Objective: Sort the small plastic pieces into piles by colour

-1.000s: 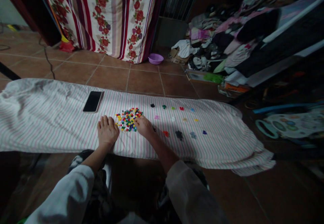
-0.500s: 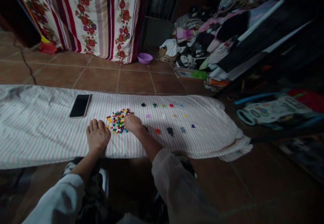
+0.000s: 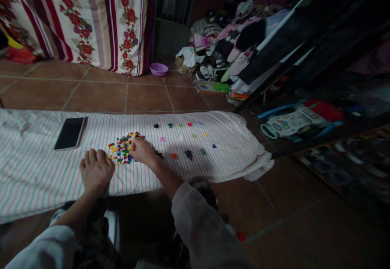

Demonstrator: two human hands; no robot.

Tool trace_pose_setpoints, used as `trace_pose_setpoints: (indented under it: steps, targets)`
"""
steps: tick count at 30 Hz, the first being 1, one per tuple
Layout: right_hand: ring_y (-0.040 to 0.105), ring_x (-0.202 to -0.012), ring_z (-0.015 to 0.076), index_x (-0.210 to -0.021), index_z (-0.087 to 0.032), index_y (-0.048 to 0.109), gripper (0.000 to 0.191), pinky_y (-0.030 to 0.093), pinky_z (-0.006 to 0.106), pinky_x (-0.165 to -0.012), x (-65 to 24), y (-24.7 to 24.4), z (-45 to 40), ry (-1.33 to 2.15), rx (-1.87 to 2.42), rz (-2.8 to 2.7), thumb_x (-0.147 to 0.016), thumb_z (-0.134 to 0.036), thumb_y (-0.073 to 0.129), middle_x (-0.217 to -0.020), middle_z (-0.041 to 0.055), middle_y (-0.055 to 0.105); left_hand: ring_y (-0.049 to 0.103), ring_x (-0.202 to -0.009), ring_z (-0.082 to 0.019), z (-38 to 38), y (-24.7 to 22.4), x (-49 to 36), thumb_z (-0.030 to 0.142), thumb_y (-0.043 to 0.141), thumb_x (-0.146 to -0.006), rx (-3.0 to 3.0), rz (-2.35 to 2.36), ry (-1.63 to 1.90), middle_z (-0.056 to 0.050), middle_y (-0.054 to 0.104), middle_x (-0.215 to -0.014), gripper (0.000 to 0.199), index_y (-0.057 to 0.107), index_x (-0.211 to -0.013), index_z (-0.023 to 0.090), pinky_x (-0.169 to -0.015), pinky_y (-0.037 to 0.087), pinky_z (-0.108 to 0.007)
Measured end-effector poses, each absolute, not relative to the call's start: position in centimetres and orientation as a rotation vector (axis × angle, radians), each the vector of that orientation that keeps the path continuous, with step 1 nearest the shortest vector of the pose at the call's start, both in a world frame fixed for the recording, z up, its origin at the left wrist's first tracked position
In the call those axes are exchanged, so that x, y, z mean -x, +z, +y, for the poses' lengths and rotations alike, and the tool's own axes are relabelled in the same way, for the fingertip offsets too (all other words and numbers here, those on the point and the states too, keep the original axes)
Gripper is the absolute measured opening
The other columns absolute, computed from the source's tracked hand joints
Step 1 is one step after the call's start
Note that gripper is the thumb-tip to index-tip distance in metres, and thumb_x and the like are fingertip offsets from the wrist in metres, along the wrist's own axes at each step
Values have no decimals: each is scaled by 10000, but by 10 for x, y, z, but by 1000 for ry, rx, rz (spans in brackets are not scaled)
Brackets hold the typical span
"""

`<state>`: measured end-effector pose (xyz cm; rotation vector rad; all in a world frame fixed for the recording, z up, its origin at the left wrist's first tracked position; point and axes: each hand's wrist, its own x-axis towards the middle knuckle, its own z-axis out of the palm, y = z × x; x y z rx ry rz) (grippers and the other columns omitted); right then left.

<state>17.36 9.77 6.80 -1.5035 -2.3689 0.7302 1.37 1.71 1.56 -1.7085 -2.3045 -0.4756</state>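
Observation:
A pile of tiny multicoloured plastic pieces (image 3: 122, 147) lies on a striped cloth (image 3: 231, 155). My left hand (image 3: 96, 171) rests flat, palm down, at the pile's near left edge with its fingers stretched out. Over the pile's right side, my right hand (image 3: 142, 151) has its fingertips pinched together; whatever is between them is too small to make out. Right of it sit small single-colour groups, among them orange pieces (image 3: 174, 156), dark grey pieces (image 3: 189, 154), light grey pieces (image 3: 203, 151), pink pieces (image 3: 162, 139) and red pieces (image 3: 189, 124).
A phone (image 3: 70, 133) lies left of the pile on the cloth. Beyond, on the tiled floor, are a purple basin (image 3: 159, 69), a heap of clothes (image 3: 225, 41) and a floral curtain (image 3: 100, 21). A colourful plastic toy (image 3: 295, 119) stands at the right.
The view has turned right, so the whole scene sits further left. My right hand stays pinched at the pile, and my left hand remains flat beside it.

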Motion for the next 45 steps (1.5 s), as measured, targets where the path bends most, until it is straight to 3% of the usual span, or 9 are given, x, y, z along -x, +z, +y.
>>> trace_pose_setpoints:
  steps: [5, 14, 19, 26, 34, 45]
  targets:
    - [631, -848, 138, -923, -210, 616, 147, 465, 223, -764, -193, 59, 102, 872, 1458, -2154, -790, -147, 602, -928, -3, 698, 494, -1174, -357, 15, 24, -18, 281, 336, -894, 1709, -2278, -437, -240, 583, -1126, 369, 576, -1062, 57, -925, 400, -486]
    - [616, -782, 158, -871, -159, 693, 261, 474, 251, -784, -308, 33, 129, 545, 1471, -1803, -737, -97, 477, -855, 56, 680, 512, -1136, -350, 13, 32, -22, 289, 300, -911, 1710, -2266, -353, -226, 580, -1095, 386, 580, -1046, 60, -877, 416, -460]
    - [628, -815, 174, -873, -156, 713, 287, 488, 264, -804, -381, 23, 143, 360, 1637, -1622, -744, -153, 457, -871, 78, 695, 540, -1062, -327, 13, 35, -23, 283, 306, -905, 1723, -2256, -304, -202, 585, -1035, 363, 584, -1013, 77, -845, 423, -442]
    - [630, -929, 181, -903, -176, 732, 336, 464, 275, -886, -457, 21, 153, 221, 2037, -1563, -758, -133, 433, -932, 60, 727, 524, -1098, -342, 13, 36, -23, 278, 342, -887, 1726, -2269, -325, -203, 581, -1043, 316, 573, -1010, 102, -853, 431, -462]
    - [648, -945, 204, -1090, -119, 673, 394, 454, 260, -853, -475, 23, 158, 190, 2302, -1571, -786, -75, 427, -985, 126, 716, 503, -1152, -359, 15, 31, -21, 279, 364, -868, 1723, -2321, -402, -210, 579, -1114, 308, 575, -1032, 126, -885, 430, -488]
    - [638, -996, 195, -1085, -132, 670, 397, 443, 248, -897, -475, 29, 167, 226, 2236, -1567, -755, -89, 454, -1014, 111, 710, 507, -1141, -361, 15, 34, -26, 279, 332, -883, 1701, -2303, -410, -214, 580, -1094, 321, 579, -1016, 122, -885, 432, -487]
